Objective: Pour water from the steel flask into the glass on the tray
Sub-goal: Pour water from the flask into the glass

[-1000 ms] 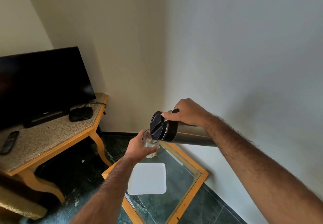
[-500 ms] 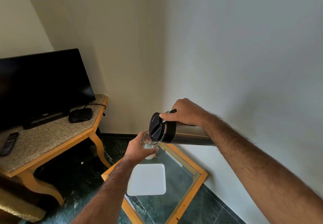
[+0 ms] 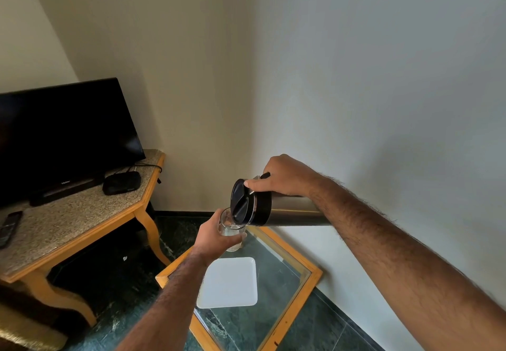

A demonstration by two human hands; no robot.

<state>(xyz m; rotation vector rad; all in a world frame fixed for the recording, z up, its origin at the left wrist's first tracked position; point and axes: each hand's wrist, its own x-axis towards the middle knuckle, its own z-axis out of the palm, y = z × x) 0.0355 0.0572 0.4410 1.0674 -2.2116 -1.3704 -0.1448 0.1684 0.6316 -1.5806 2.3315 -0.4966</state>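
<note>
My right hand [image 3: 284,177] grips the steel flask [image 3: 295,212] by its handle, with the thumb on the black lid. The flask lies nearly level, its black spout end directly over a clear glass [image 3: 232,234]. My left hand [image 3: 216,237] is wrapped around that glass and holds it in the air above the low table. Water stands in the glass. The white square tray [image 3: 228,283] sits bare on the glass-topped low table [image 3: 287,309], below and in front of the glass.
A stone-topped wooden stand [image 3: 68,224] at the left carries a dark television [image 3: 60,134], a black set-top box [image 3: 121,182] and a remote [image 3: 8,227]. Walls meet in a corner behind the low table. The floor is dark green marble.
Both hands, the flask and the glass have shifted very slightly; the flask stays tipped over the glass throughout.
</note>
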